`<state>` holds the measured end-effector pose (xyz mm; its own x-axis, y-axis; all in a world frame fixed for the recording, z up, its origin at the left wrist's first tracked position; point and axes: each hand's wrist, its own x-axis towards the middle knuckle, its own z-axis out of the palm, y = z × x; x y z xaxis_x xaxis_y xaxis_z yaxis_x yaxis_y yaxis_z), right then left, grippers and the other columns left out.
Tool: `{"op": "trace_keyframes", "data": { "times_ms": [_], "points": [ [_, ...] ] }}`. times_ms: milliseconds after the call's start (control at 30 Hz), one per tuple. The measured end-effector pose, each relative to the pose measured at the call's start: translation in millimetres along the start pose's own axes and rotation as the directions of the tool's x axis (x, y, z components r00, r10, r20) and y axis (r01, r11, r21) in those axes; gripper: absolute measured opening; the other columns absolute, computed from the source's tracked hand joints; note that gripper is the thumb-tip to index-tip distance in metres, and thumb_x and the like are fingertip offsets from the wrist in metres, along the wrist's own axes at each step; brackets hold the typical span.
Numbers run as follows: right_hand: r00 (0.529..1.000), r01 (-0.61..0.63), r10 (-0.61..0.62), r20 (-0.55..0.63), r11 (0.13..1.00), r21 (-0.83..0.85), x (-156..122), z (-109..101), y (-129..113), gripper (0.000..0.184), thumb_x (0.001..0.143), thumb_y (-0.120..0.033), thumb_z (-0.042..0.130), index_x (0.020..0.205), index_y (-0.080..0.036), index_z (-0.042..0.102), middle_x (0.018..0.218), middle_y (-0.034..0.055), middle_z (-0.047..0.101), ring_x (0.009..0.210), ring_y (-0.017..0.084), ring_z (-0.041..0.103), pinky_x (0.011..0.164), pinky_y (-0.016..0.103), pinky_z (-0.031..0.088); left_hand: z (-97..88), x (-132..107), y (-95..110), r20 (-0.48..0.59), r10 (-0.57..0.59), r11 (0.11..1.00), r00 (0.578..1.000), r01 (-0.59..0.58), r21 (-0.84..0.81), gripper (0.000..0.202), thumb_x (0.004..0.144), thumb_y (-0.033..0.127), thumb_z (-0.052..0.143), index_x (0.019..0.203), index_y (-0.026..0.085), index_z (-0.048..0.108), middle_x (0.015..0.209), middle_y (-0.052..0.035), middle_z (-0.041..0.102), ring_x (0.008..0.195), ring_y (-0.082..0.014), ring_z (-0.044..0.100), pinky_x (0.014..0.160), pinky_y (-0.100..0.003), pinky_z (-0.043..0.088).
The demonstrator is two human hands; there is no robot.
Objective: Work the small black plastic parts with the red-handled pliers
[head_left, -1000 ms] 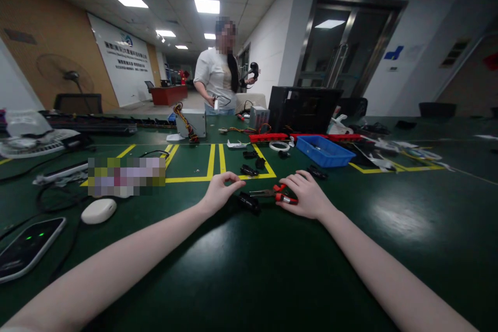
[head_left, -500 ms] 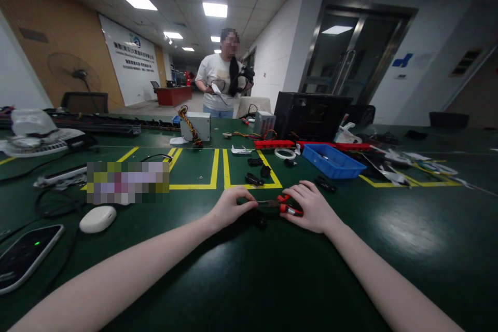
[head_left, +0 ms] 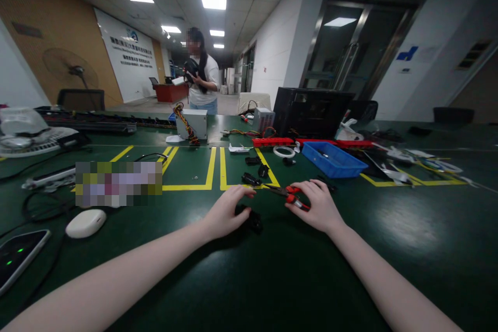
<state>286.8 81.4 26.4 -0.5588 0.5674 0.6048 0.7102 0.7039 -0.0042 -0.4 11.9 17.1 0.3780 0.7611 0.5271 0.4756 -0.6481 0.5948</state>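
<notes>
Red-handled pliers [head_left: 290, 194] sit in the fingers of my right hand [head_left: 319, 205], their metal jaws pointing left and slightly away from me. My left hand [head_left: 227, 213] has its thumb and index finger apart. Right beside those fingertips lies a black coiled cable bundle [head_left: 254, 222] on the green table. Part of it shows between the thumb and the fingers; whether they touch it I cannot tell. Just past the pliers' tips rests another black bundle [head_left: 251, 179], with more small black pieces [head_left: 263, 170] inside the yellow-taped area.
Beyond my right hand stands a blue tray [head_left: 334, 163]. A white cable coil [head_left: 284, 152], red strips [head_left: 272, 142], a power supply box [head_left: 196, 125] and a black case [head_left: 311, 114] are farther back. At left lie a white rounded case [head_left: 85, 223] and a phone-like device [head_left: 21, 257]. A person [head_left: 204, 75] stands beyond the table.
My left thumb and index finger have parted and come away from the pliers' tips. The pliers have tilted, jaws now farther from me. The person behind has turned and shifted left.
</notes>
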Motion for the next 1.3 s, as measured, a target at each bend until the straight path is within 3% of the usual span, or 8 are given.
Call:
{"op": "trace_keyframes", "data": {
  "times_ms": [167, 600, 967, 1300],
  "points": [
    [0.998, 0.057, -0.057, 0.030, 0.998, 0.004, -2, -4, -4, 0.042, 0.079, -0.050, 0.065, 0.109, -0.022, 0.057, 0.105, 0.0078, 0.069, 0.097, 0.025, 0.063, 0.102, 0.049, 0.034, -1.3, -1, 11, 0.085, 0.034, 0.992, 0.996, -0.044, 0.120, 0.033, 0.089, 0.015, 0.052, 0.121, 0.021, 0.051, 0.119, -0.0096, 0.059, 0.114, -0.0250, 0.053, 0.101, -0.042, 0.044],
    [0.998, 0.070, -0.070, -0.006, 0.996, -0.051, -5, -10, -8, 0.043, 0.079, -0.050, 0.064, 0.111, -0.022, 0.058, 0.104, 0.0076, 0.069, 0.097, 0.027, 0.063, 0.101, 0.050, 0.035, -0.2, -4, 15, 0.118, -0.006, 0.972, 0.993, -0.022, 0.234, 0.024, 0.097, 0.031, 0.045, 0.117, 0.020, 0.052, 0.114, -0.0095, 0.061, 0.108, -0.0257, 0.056, 0.095, -0.042, 0.045],
    [0.994, 0.110, -0.110, 0.008, 0.989, -0.100, -8, -13, -10, 0.044, 0.079, -0.048, 0.063, 0.114, -0.022, 0.058, 0.105, 0.0086, 0.068, 0.098, 0.027, 0.062, 0.101, 0.050, 0.035, 1.4, -7, 15, 0.130, -0.074, 0.932, 0.989, 0.022, 0.361, 0.033, 0.091, 0.036, 0.052, 0.119, 0.019, 0.052, 0.115, -0.0104, 0.061, 0.108, -0.0274, 0.058, 0.093, -0.042, 0.045],
    [0.989, 0.143, -0.132, 0.062, 0.960, -0.242, -5, -17, -13, 0.044, 0.075, -0.031, 0.063, 0.116, -0.015, 0.055, 0.114, 0.0152, 0.062, 0.104, 0.032, 0.055, 0.092, 0.047, 0.041, -11.2, -21, 27, 0.122, -0.040, 0.945, 0.992, -0.002, 0.328, 0.032, 0.085, 0.031, 0.057, 0.115, 0.020, 0.053, 0.118, -0.0091, 0.059, 0.106, -0.0269, 0.057, 0.092, -0.042, 0.045]
  ]
}}
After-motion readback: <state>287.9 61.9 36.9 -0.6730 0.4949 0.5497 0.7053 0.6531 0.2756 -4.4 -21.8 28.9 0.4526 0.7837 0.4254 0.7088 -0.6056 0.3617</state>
